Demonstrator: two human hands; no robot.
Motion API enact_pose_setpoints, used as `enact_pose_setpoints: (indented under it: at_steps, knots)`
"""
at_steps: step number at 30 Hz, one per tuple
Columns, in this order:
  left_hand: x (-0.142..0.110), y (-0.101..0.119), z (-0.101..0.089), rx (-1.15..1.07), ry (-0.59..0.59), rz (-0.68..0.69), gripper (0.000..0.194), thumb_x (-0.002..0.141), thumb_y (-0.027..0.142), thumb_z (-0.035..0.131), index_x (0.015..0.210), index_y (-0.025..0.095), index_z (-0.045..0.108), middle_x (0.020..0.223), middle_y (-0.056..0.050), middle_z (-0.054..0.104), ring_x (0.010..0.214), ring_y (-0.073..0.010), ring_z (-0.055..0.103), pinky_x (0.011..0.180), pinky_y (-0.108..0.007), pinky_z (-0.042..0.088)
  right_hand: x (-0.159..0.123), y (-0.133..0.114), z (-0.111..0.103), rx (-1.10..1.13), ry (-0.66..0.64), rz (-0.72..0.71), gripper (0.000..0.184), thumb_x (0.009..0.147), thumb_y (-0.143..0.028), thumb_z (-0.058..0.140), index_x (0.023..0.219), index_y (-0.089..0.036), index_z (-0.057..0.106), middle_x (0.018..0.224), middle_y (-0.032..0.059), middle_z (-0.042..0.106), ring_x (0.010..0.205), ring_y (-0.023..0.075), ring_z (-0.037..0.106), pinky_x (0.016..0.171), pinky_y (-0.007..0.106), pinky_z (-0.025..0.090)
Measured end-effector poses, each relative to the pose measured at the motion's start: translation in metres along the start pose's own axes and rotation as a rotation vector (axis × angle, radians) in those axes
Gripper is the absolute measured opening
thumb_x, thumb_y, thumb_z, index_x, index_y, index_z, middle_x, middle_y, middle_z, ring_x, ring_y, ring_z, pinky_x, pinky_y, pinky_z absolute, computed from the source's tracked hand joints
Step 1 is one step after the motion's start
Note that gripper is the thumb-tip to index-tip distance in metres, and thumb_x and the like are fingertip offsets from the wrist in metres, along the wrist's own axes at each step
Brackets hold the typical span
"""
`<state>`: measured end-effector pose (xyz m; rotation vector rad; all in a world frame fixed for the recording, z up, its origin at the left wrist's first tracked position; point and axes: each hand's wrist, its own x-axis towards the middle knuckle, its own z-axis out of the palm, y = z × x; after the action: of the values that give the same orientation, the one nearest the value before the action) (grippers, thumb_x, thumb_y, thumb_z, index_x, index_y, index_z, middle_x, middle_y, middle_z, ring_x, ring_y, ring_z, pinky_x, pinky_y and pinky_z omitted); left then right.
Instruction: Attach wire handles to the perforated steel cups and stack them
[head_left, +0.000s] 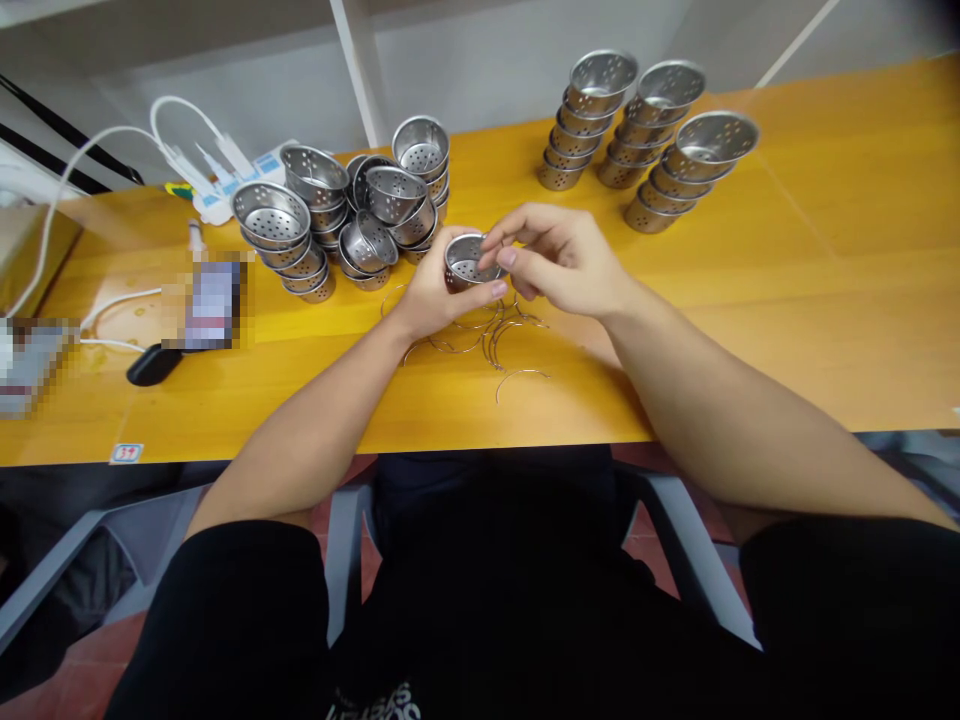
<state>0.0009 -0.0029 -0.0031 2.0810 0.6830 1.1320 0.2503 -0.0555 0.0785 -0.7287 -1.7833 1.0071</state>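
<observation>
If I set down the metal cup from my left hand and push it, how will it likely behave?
The metal cup would probably feel stiff, since it keeps a round shape in the left hand. It may be light for its size, as its thin-looking metal has many holes. Fallen on its side, it could roll, because it is round.

Soft bright light, stretched wide-angle edges

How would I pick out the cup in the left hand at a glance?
On the yellow wooden table, find the stacked metal cups, then look toward the near edge, to the left hand. It grips a perforated metal cup, with the right hand at its rim. Unlike its piled or stacked neighbours, this one is held.
</observation>
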Motion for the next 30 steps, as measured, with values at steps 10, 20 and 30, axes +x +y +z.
enact_pose_setpoints:
  at_steps: [10,20,30]
  knots:
    - [0.001,-0.022,0.008,-0.019,-0.016,0.104,0.090,0.107,0.083,0.098,0.166,0.029,0.056,0.148,-0.009,0.077,0.132,-0.0266,0.088,0.118,-0.049,0.076,0.005,0.005,0.003,0.164,-0.006,0.063,0.075,0.088,-0.091,0.118,0.098,-0.031,0.073,0.065,-0.0041,0.065,0.047,0.0154,0.054,0.038,0.031,0.038]
    - [0.003,-0.025,0.011,0.003,-0.007,0.140,0.095,0.105,0.091,0.095,0.164,0.028,0.055,0.147,-0.008,0.076,0.130,-0.0260,0.085,0.124,-0.052,0.072,0.005,0.005,-0.001,0.162,-0.029,0.127,0.078,0.082,-0.091,0.121,0.096,-0.028,0.077,0.063,-0.0019,0.070,0.047,0.0156,0.059,0.039,0.030,0.040]
    - [-0.001,0.016,0.006,0.071,0.009,-0.111,0.090,0.099,0.074,0.110,0.162,0.029,0.062,0.145,-0.009,0.078,0.135,-0.0302,0.088,0.121,-0.053,0.076,0.004,0.010,-0.002,0.130,-0.054,0.142,0.077,0.080,-0.090,0.122,0.091,-0.029,0.076,0.067,-0.0017,0.069,0.052,0.0171,0.058,0.044,0.034,0.048]
